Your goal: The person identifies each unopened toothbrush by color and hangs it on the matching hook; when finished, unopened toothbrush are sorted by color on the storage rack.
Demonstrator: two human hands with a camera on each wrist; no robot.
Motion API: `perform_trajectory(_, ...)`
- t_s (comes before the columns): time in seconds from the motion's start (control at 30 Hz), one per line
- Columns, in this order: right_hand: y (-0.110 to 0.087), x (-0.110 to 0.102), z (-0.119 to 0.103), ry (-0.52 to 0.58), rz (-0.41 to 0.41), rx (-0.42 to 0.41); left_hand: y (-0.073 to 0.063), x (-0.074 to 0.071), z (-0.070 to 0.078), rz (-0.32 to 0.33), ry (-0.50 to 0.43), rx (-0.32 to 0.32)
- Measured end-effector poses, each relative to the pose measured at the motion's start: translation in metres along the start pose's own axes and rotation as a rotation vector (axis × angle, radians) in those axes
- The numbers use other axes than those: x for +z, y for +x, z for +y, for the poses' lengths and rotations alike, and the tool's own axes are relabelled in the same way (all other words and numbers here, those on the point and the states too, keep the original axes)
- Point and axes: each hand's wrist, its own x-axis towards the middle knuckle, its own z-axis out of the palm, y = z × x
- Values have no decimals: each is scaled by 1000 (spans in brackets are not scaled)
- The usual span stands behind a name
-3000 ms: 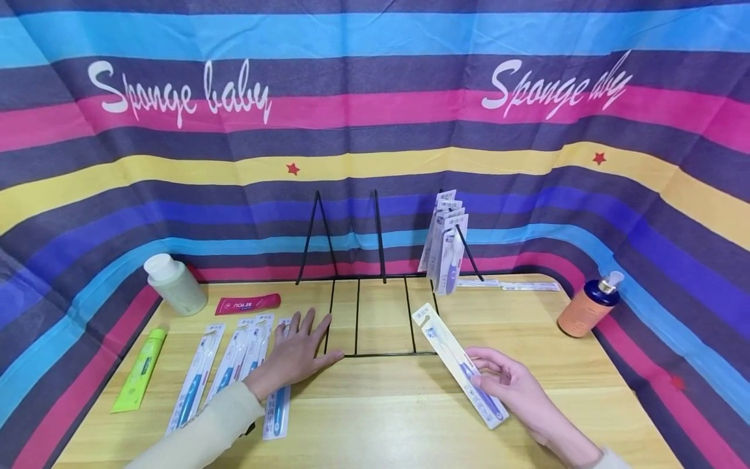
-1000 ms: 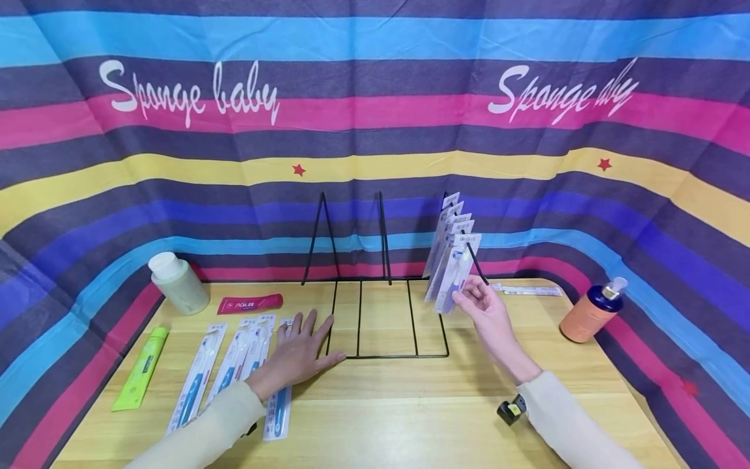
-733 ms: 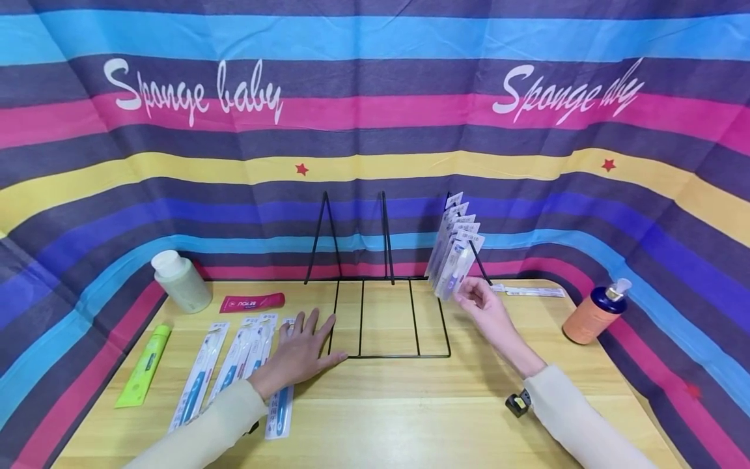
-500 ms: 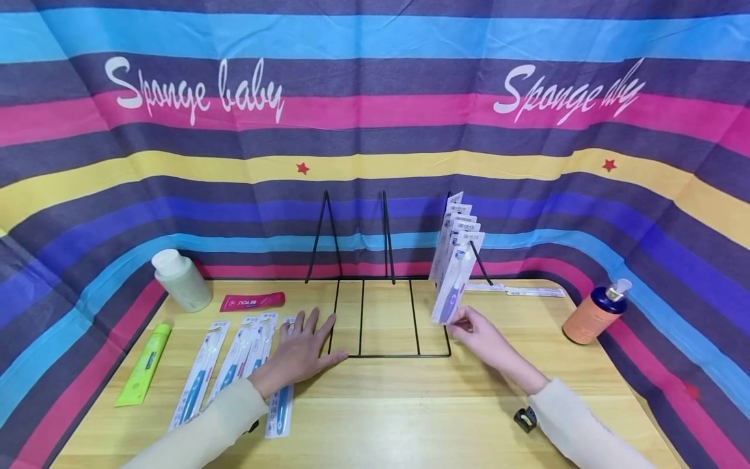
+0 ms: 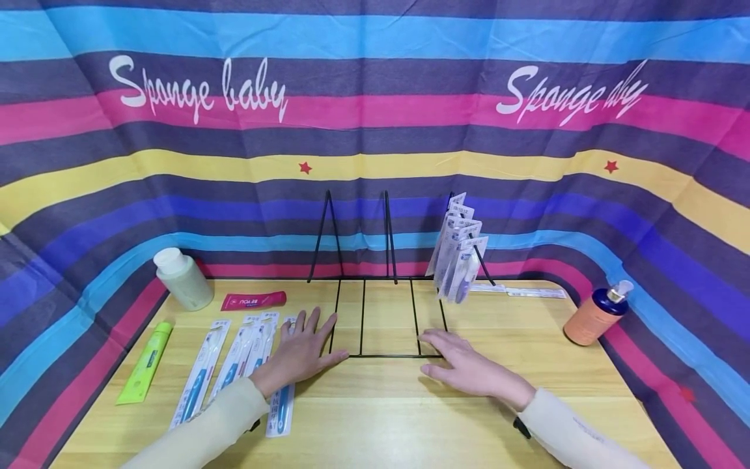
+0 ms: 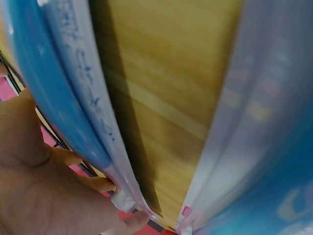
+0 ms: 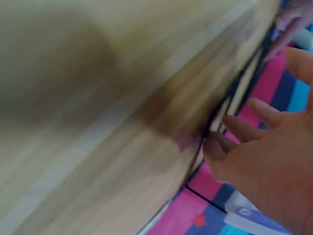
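In the head view my left hand [image 5: 299, 355] lies with fingers spread at the left front corner of a black wire rack [image 5: 363, 319], over one packaged toothbrush [image 5: 281, 410]. My right hand [image 5: 463, 365] is near the rack's right front corner, fingers extended and holding nothing. Several packaged purple toothbrushes [image 5: 464, 270] hang from the rack's right prong. Its middle and left prongs are bare. More packaged blue toothbrushes [image 5: 199, 378] lie left of my left hand. The left wrist view shows blue toothbrush packs [image 6: 63, 88] close up beside my palm.
A green tube [image 5: 143, 365], a pink tube [image 5: 253, 300] and a white-capped bottle [image 5: 183, 280] are at the left. An orange pump bottle [image 5: 594, 316] stands at the right. Flat packs [image 5: 536, 293] lie at the back right. A striped cloth [image 5: 375, 140] encloses the table.
My right hand brought a packaged purple toothbrush to the rack's right prong, let it go hanging there, then moved down and left to the rack's front. My left hand stayed in place.
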Motion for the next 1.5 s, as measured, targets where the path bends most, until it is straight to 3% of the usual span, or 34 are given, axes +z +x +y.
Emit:
perform_trajectory(0.2,16,7,5,-19,-51,81,1,-1,0,-8,9,-7)
perform_trajectory(0.53,40,14,10,-135,27,95,5,-3,-2,-23,-39,-19)
perform_trajectory(0.7,41,14,11,-161,37,103,-1,-9,-7,49,-97,18)
perform_trajectory(0.83,42,16,13,-160,35,110,-16,-17,-15,141,-177,15)
perform_trajectory(0.93,43,17,12,-144,32,119,-33,-26,-22,189,-237,-34)
perform_trajectory(1.1,43,17,12,-122,43,115,-66,-40,-36,202,-339,-170)
perform_trajectory(1.27,42,15,10,-137,33,129,-93,-50,-56,191,-372,-280)
perform_trajectory(1.5,43,13,9,-169,31,123,-120,-57,-93,120,-362,-437)
